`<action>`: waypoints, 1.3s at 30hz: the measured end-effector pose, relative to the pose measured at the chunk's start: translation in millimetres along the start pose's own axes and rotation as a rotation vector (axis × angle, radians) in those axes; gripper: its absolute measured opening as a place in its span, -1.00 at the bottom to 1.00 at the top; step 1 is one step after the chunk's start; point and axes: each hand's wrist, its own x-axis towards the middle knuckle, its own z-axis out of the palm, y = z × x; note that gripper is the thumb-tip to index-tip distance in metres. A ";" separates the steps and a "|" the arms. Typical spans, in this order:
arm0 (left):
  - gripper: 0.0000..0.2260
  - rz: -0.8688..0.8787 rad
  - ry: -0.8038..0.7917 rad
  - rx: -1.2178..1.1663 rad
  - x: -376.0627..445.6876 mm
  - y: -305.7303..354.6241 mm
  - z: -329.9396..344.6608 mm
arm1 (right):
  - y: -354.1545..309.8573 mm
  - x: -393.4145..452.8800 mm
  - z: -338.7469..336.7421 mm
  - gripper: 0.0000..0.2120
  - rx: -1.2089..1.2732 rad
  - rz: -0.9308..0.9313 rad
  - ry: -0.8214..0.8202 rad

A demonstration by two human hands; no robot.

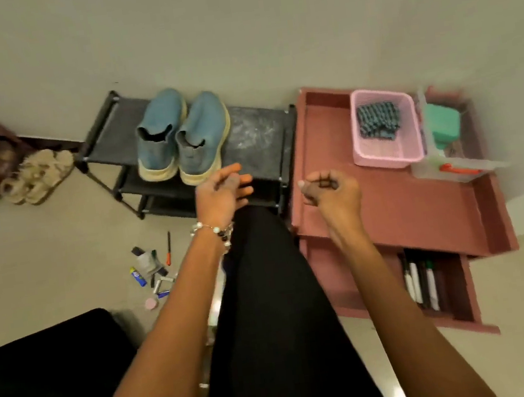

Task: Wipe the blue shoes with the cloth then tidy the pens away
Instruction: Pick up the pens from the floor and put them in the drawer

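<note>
A pair of blue shoes (180, 135) stands on a black rack (259, 132) by the far wall. Right of it, a pink basket (387, 153) holding a striped cloth (378, 119) sits on a reddish desk (403, 207), whose open drawer (459, 286) holds pens (421, 281). The left hand (220, 195) hovers with fingers extended near the shoes; the right hand (332, 189) hangs curled, empty, over the desk.
</note>
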 end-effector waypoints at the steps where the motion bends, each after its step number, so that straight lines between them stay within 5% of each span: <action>1: -0.83 -0.010 0.060 -0.008 5.3 3.0 -29.5 | -6.8 -0.2 23.8 -0.83 -0.025 -0.016 -0.085; 6: -0.80 -0.160 0.304 -0.038 29.7 -23.3 -150.8 | 0.5 -5.1 148.6 -0.89 -0.215 0.055 -0.418; 12: -0.81 -0.387 0.456 -0.105 66.8 -96.6 -243.3 | 91.2 1.6 267.3 -0.92 -0.484 0.262 -0.652; 20: -0.82 -0.657 0.593 -0.122 147.1 -224.4 -332.3 | 280.5 28.5 349.6 -0.89 -0.882 0.491 -0.753; 23: -0.82 -0.697 0.594 -0.075 181.1 -269.4 -356.3 | 339.7 47.3 381.1 -0.76 -0.998 0.469 -0.762; 26: -0.85 -0.698 0.602 -0.049 211.4 -306.4 -369.3 | 393.4 69.2 420.3 -0.87 -1.094 0.371 -0.777; 33: -0.86 -0.686 0.594 -0.049 238.5 -364.3 -373.8 | 461.4 88.9 484.9 -0.72 -1.308 0.039 -0.647; 39: -0.77 -0.667 0.517 -0.137 240.5 -365.3 -360.3 | 439.7 82.9 460.3 -0.87 -1.094 0.182 -0.749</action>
